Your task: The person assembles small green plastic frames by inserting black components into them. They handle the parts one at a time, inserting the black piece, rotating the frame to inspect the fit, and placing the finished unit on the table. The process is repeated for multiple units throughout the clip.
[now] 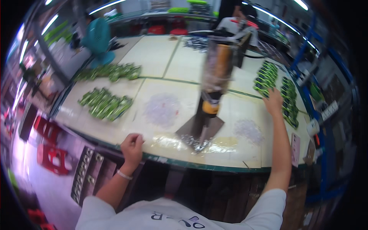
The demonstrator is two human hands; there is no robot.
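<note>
My right hand (273, 102) is stretched far out over the right of the table, fingers apart. Its fingertips are at the near end of a row of green-and-black plastic parts (266, 78), and whether they touch one is unclear. My left hand (132, 148) hovers by the table's front edge with its fingers curled in; what they hold, if anything, is hidden. Between the hands stands a tall bench machine (216, 69), smeared by motion, with an orange-yellow section and a grey metal base plate (184, 132). Loose clear plastic pieces lie in a left pile (162, 110) and a right pile (248, 131).
More green parts lie in a near-left cluster (104, 103), a far-left row (109, 72) and a right-hand row (289, 101). A teal fan (97, 38) stands far left. Near the right edge lies a pink flat object (295, 149). Red stools (53, 158) stand left of the table.
</note>
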